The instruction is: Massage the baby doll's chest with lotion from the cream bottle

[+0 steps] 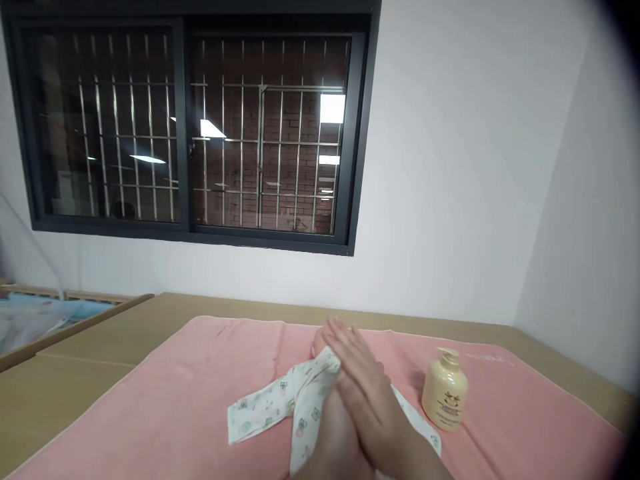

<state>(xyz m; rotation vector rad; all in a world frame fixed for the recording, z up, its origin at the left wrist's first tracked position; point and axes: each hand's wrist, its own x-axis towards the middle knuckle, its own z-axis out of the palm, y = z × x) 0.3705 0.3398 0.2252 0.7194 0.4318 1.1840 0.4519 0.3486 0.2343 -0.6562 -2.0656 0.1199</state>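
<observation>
My right hand (367,393) lies flat against my left hand (340,417), palm to palm, with its fingers stretched out and pointing away from me. Most of the left hand's fingers are covered by the right, and both are slightly blurred. Nothing shows between them. Just beyond and below spreads a white baby garment (310,400) with a small green and brown print, one sleeve laid out to the left. A rounded, skin-toned form (317,341), perhaps a doll's head, peeks out behind my fingers, mostly hidden. To the right stands a pale yellow pump bottle (445,393), upright.
A pink blanket (200,393) covers much of the tan tabletop (90,363). At the far left is a wood-edged bin (65,327) with blue and whitish material inside. A white wall (450,200) and a dark-framed, barred window (185,133) rise behind the table.
</observation>
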